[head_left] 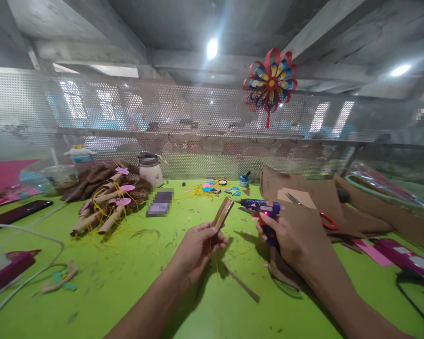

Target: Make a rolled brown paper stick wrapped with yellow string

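Forearms: both are extended from the bottom edge and angled inward above the green table (127, 296).
Left hand (199, 247): raised, with the thumb uppermost; one brown piece (222, 215) is pinched between thumb and fingers.
Brown piece's lie: its lower end is held at the left fingertips, while its upper end is tilted up and rightward, clear of them.
Right hand (284, 238): raised, with fingers wrapped around the handle of one glue gun (265, 207); the thumb is laid near a lit red light. Whether the trigger is pressed cannot be told.
Nozzle: pointed left, toward the brown piece's upper end; whether contact is made cannot be told.
Loose strip (245, 286): one, laid on the table between the hands.
Magenta power strips (410, 258): two, one placed at each side.
Scissors (328, 221): one red-handled pair, laid on brown sheets (311, 230).
Brown rolls (113, 219): several, heaped at left; at least three pink tags (123, 201) are counted.
Phone (160, 203): one, laid beside the rolls.
Mug (151, 172): one, stood behind the phone.
Paper flower (272, 84): one, seen high against the perforated screen (198, 108).
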Available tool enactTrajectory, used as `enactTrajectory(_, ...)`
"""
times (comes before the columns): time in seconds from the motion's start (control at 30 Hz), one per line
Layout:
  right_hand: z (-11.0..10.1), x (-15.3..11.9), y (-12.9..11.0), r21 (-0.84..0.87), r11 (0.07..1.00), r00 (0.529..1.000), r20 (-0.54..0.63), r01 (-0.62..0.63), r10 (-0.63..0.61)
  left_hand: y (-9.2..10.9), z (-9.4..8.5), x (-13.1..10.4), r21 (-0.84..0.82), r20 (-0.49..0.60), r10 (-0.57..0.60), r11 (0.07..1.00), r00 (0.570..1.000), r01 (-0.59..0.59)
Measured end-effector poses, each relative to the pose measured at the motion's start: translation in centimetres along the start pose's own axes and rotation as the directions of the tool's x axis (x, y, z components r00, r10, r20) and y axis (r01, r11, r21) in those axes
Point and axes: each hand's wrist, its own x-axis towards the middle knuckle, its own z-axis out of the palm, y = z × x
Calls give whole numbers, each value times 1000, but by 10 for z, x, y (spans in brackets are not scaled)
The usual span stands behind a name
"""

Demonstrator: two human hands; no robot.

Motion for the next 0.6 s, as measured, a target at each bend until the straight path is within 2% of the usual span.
enactTrajectory(0.17,-3,6,2,-10,995,989,-113,95,-95,1,-6,6,16,-25,-9,1000,1000,9)
enactTrajectory(0.27,-5,9,4,-26,994,985,-130,111,-113,1,-9,10,25,-7,-2,1000,1000,2)
enactTrajectory(0.5,-9,18,6,32,992,990,-71,-119,121,-1,-9,12,44,31,-22,999,999,21)
enactTrajectory(0.6,-21,23,-4,-59,979,973,-135,-197,188,-1,-11,13,54,53,-9,999,999,7)
